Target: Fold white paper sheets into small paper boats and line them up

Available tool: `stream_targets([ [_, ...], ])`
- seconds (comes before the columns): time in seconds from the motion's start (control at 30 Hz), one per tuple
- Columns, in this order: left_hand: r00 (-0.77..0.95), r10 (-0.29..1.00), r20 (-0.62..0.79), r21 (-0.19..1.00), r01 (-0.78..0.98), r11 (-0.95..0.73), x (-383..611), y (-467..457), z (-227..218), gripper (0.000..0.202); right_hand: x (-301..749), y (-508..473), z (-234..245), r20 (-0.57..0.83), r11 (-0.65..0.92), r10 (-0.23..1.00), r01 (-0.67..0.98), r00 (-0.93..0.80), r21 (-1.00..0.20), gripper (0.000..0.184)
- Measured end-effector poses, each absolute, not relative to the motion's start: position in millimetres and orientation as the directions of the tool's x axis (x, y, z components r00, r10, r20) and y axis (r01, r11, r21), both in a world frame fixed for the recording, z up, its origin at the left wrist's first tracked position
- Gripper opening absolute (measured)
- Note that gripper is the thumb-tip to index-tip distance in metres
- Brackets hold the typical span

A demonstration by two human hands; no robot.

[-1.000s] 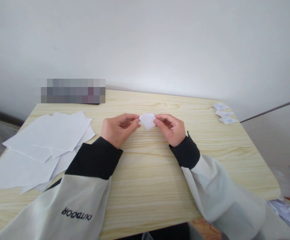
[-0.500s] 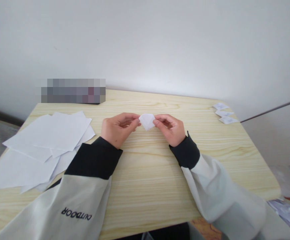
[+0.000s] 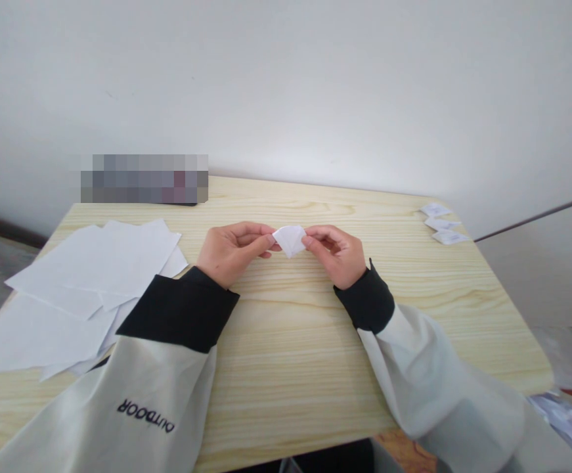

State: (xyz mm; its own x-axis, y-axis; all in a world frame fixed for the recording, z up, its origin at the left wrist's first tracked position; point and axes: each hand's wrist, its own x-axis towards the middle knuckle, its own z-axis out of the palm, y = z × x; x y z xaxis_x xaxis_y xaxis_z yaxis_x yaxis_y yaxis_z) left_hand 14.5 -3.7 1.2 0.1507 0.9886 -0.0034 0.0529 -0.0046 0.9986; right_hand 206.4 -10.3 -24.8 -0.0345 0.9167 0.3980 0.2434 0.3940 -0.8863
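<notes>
A small folded piece of white paper (image 3: pixel 290 239) is held just above the light wooden table (image 3: pixel 290 341), near its middle. My left hand (image 3: pixel 231 253) pinches the paper's left edge with thumb and fingers closed. On the other side, my right hand (image 3: pixel 337 253) pinches its right edge the same way. Both wrists rest on or near the tabletop. The paper's lower point faces me.
A loose pile of white paper sheets (image 3: pixel 83 289) lies on the table's left part. Three small folded paper pieces (image 3: pixel 440 223) sit at the far right corner. A blurred dark object (image 3: pixel 142 179) lies at the back left against the white wall.
My left arm has shifted slightly left and the left fingers have adjusted on the paper. The folded piece looks a little narrower. My right hand has hardly moved.
</notes>
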Motion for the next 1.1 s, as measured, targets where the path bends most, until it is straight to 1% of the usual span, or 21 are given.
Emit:
stream_targets([
  [0.17, 0.156, 0.988, -0.004, 1.0, 0.023, 0.0, 16.6, -5.0, 4.2, 0.023, 206.7, -10.0, -25.2, 0.377, 0.37, 0.926, 0.244, -0.019, -0.896, 0.01],
  [0.53, 0.097, 0.995, -0.024, 0.985, 0.17, 0.007, 16.6, -6.0, 8.4, 0.022, 206.3, -11.4, -21.9, 0.373, 0.368, 0.927, 0.283, -0.041, -0.886, 0.012],
  [0.83, 0.128, 0.992, 0.005, 0.987, 0.16, -0.026, 16.3, -4.1, 3.5, 0.019, 207.0, -11.2, -22.7, 0.366, 0.367, 0.928, 0.323, -0.068, -0.872, 0.015],
  [0.97, 0.187, 0.981, 0.051, 0.988, 0.136, -0.077, 16.1, -2.2, -3.1, 0.028, 206.9, -12.4, -18.8, 0.366, 0.391, 0.92, 0.349, -0.14, -0.851, 0.014],
  [1.03, 0.221, 0.972, 0.076, 0.982, 0.154, -0.112, 16.0, -2.0, -4.6, 0.035, 206.2, -13.6, -16.4, 0.362, 0.413, 0.91, 0.358, -0.203, -0.838, 0.013],
  [1.1, 0.242, 0.967, 0.08, 0.971, 0.199, -0.13, 15.7, -2.3, -4.2, 0.034, 205.2, -15.0, -15.4, 0.355, 0.422, 0.903, 0.345, -0.242, -0.839, 0.011],
])
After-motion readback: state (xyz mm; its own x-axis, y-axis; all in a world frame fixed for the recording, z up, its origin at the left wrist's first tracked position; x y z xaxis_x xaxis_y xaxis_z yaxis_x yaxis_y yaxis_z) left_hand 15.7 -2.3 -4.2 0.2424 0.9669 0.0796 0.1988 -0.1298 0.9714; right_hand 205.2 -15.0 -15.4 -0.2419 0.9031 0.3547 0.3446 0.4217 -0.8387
